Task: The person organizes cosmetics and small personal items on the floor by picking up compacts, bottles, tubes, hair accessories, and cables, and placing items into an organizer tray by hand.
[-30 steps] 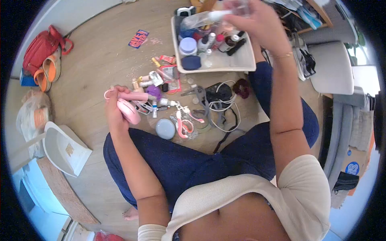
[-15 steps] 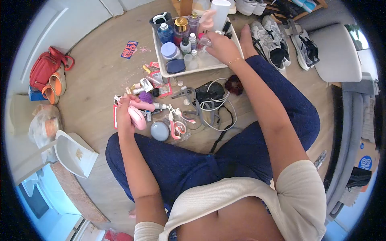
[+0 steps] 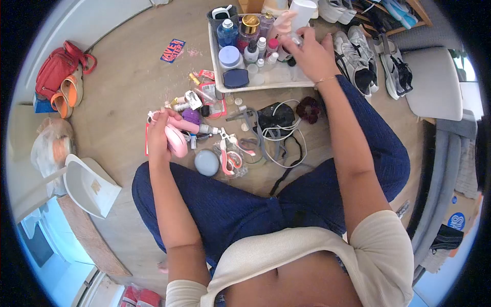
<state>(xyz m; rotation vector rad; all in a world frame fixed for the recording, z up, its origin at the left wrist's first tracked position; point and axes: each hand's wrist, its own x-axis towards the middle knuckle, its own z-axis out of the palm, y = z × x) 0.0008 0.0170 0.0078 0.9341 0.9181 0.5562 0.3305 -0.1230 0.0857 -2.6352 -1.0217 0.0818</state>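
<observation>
My left hand is wrapped round a pink rounded object with a tube-like part; its exact kind is unclear. It is just above the pile on the floor. Over the right part of a white tray, my right hand pinches a small clear container, partly hidden by the fingers. Standing in the tray are a blue bottle, a gold-capped bottle, a lavender-lidded jar, a dark blue case and several small bottles.
On the floor lie pink-handled nippers, a grey-blue round case, a purple fuzzy item, cables and a dark scrunchie. Sneakers stand right of the tray; a dustpan and red bag are left.
My right hand has moved right across the tray with the clear container, uncovering small bottles there. My left hand keeps hold of the pink object. The whole view has shifted slightly.
</observation>
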